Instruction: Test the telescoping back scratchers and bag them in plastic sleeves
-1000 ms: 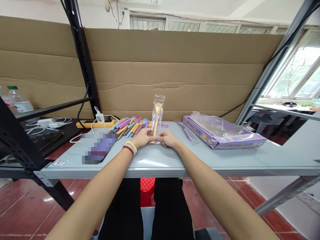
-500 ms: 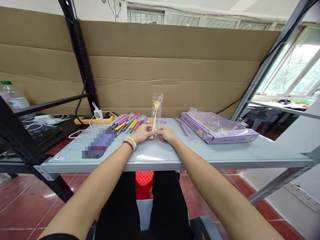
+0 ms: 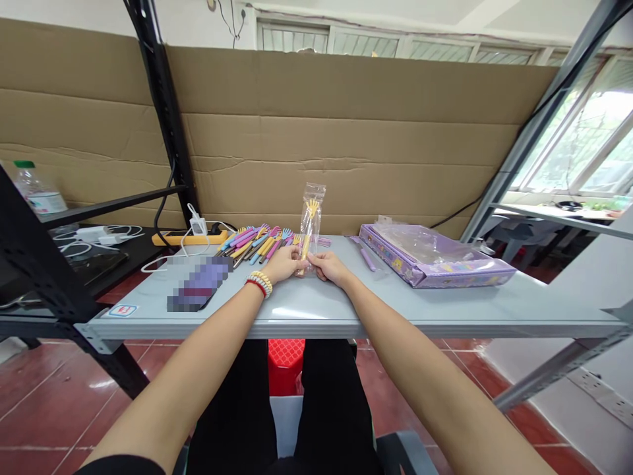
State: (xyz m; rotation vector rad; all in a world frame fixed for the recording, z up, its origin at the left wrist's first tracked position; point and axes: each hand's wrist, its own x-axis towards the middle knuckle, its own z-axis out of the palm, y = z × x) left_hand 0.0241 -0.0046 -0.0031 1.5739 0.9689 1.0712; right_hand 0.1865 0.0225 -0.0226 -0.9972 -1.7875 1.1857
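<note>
A yellow back scratcher [image 3: 309,229] with a hand-shaped head stands nearly upright inside a clear plastic bag [image 3: 315,192]. My left hand [image 3: 283,264] pinches the lower left side of this bag, around the handle's bottom end. From the other side, the fingers of my right hand [image 3: 330,267] are closed on the bag's lower right edge. Both hands rest low over the grey table. Just beyond my left hand lies a pile of similar back scratchers [image 3: 252,243] in purple, yellow, blue and pink.
A purple box [image 3: 440,267] with clear plastic on it sits to the right, beside a single purple back scratcher [image 3: 366,257]. At left lie a blurred-out phone [image 3: 200,284], a white charger [image 3: 198,225] and a yellow power strip [image 3: 168,238]. Cardboard [image 3: 346,138] walls the back.
The view has shifted slightly. Both hands keep their grip on the bagged back scratcher, which stands almost as before.
</note>
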